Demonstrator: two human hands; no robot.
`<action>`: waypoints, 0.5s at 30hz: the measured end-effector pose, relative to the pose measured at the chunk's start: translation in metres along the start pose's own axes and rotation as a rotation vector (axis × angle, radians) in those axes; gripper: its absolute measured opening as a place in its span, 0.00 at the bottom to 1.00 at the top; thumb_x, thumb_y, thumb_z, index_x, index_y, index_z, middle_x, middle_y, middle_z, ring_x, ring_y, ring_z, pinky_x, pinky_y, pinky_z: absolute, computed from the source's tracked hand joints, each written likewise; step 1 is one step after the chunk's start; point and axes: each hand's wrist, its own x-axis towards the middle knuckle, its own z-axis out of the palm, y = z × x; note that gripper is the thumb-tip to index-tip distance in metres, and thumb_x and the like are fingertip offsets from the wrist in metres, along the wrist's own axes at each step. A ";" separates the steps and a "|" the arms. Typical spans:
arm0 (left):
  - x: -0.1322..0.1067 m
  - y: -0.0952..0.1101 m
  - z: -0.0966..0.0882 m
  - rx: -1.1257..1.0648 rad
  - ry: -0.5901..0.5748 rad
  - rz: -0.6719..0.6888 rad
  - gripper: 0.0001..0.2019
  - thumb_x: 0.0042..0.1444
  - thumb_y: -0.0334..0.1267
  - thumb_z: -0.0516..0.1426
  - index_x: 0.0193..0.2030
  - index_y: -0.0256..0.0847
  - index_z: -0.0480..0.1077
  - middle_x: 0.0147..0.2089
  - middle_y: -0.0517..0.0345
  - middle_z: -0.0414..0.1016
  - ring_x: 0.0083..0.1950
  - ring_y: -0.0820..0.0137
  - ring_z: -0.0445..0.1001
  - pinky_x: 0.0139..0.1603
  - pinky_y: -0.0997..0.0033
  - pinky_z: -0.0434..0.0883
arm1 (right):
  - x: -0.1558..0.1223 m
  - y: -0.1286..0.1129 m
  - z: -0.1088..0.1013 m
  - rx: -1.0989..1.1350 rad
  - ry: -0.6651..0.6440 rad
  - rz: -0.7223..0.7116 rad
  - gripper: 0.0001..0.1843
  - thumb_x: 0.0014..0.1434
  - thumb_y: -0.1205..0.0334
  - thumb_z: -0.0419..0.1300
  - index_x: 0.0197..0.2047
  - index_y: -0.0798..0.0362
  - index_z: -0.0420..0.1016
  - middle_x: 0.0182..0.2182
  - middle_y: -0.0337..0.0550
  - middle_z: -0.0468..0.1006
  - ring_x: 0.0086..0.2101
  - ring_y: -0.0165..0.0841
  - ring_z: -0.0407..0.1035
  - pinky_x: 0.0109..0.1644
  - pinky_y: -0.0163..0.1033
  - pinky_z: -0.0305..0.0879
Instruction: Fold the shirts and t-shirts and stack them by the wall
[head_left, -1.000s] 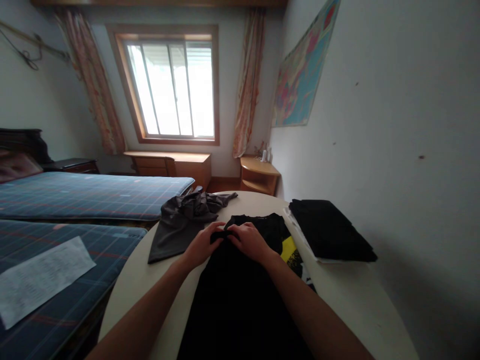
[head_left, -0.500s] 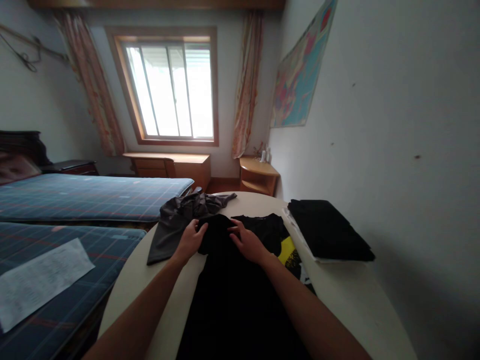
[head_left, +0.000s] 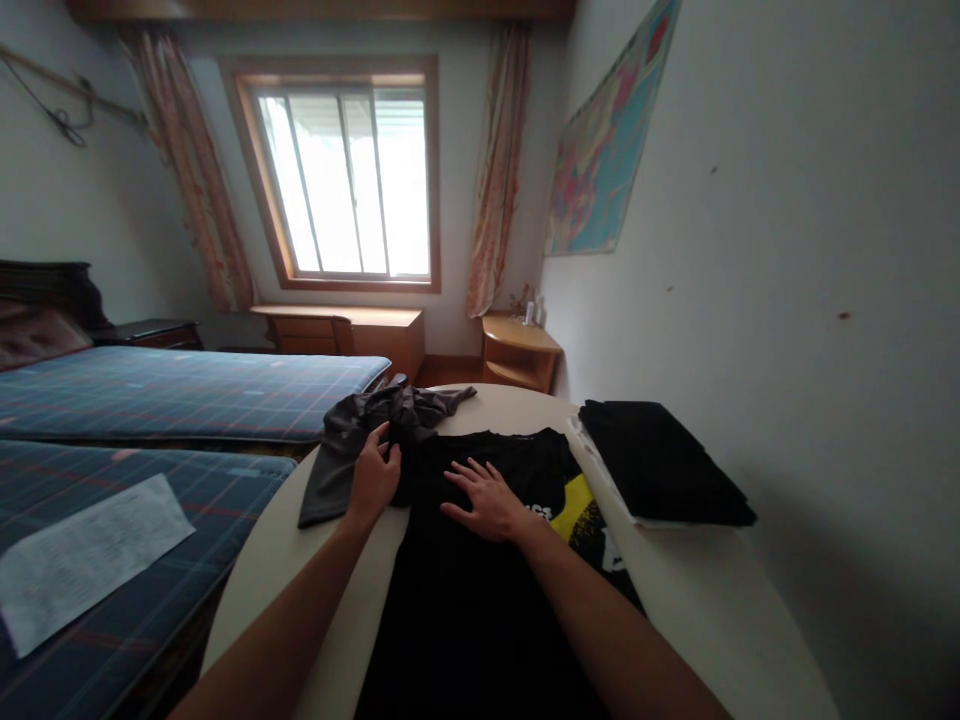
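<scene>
A black T-shirt with a yellow and white print lies lengthwise on the round, cream table, its neckline towards the far side. My right hand rests flat on the upper part of the shirt, fingers spread. At the shirt's left edge, my left hand touches the black sleeve, its fingers somewhat apart; part of them is hidden against the dark cloth. Just beyond and to the left of that hand lies a crumpled dark grey garment.
A stack of folded black clothes, with white cloth underneath, sits at the table's right side against the wall. Left of the table are plaid mattresses, one bearing a paper sheet. A desk and corner shelf stand beyond.
The raised black cloth between my hands has come down flat. My right hand has lowered onto the shirt and spread out, uncovering more print; my left hand has shifted slightly left.
</scene>
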 end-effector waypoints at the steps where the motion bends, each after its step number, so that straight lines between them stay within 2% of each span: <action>1: -0.004 0.006 0.001 0.019 -0.016 0.064 0.25 0.61 0.36 0.54 0.65 0.38 0.60 0.48 0.46 0.79 0.50 0.60 0.78 0.51 0.64 0.71 | 0.001 0.000 0.000 0.041 0.026 0.017 0.33 0.66 0.40 0.49 0.67 0.49 0.61 0.66 0.46 0.60 0.67 0.44 0.47 0.70 0.56 0.36; 3: -0.014 0.016 0.004 0.049 -0.096 0.195 0.25 0.62 0.39 0.53 0.66 0.41 0.58 0.50 0.49 0.79 0.46 0.63 0.79 0.50 0.65 0.71 | 0.004 -0.001 -0.003 0.145 0.120 0.073 0.30 0.69 0.45 0.46 0.66 0.53 0.62 0.62 0.49 0.67 0.64 0.41 0.55 0.70 0.53 0.39; 6: -0.028 0.028 0.008 0.021 -0.361 0.359 0.28 0.62 0.42 0.54 0.68 0.44 0.54 0.55 0.50 0.77 0.33 0.71 0.75 0.40 0.70 0.72 | 0.006 -0.001 -0.010 0.324 0.277 0.191 0.30 0.71 0.46 0.40 0.66 0.56 0.59 0.51 0.51 0.77 0.57 0.38 0.67 0.66 0.47 0.51; 9: -0.034 0.031 0.008 -0.075 -0.586 0.387 0.27 0.63 0.45 0.54 0.66 0.41 0.56 0.52 0.49 0.77 0.29 0.74 0.73 0.33 0.73 0.70 | 0.005 0.002 -0.015 0.424 0.337 0.307 0.32 0.71 0.44 0.36 0.68 0.53 0.57 0.42 0.47 0.81 0.50 0.38 0.72 0.58 0.45 0.60; 11: -0.032 0.030 0.005 -0.073 -0.617 0.350 0.22 0.64 0.46 0.52 0.61 0.39 0.61 0.45 0.52 0.79 0.28 0.73 0.73 0.32 0.74 0.69 | 0.005 0.005 -0.015 0.415 0.339 0.329 0.29 0.70 0.44 0.40 0.66 0.50 0.62 0.39 0.44 0.81 0.45 0.38 0.74 0.54 0.43 0.63; 15: -0.023 0.025 -0.003 0.205 -0.511 0.308 0.13 0.62 0.47 0.52 0.44 0.41 0.69 0.32 0.59 0.77 0.28 0.71 0.73 0.31 0.74 0.64 | 0.006 0.012 -0.008 0.279 0.314 0.259 0.15 0.64 0.52 0.56 0.49 0.48 0.77 0.38 0.41 0.81 0.42 0.36 0.75 0.51 0.39 0.64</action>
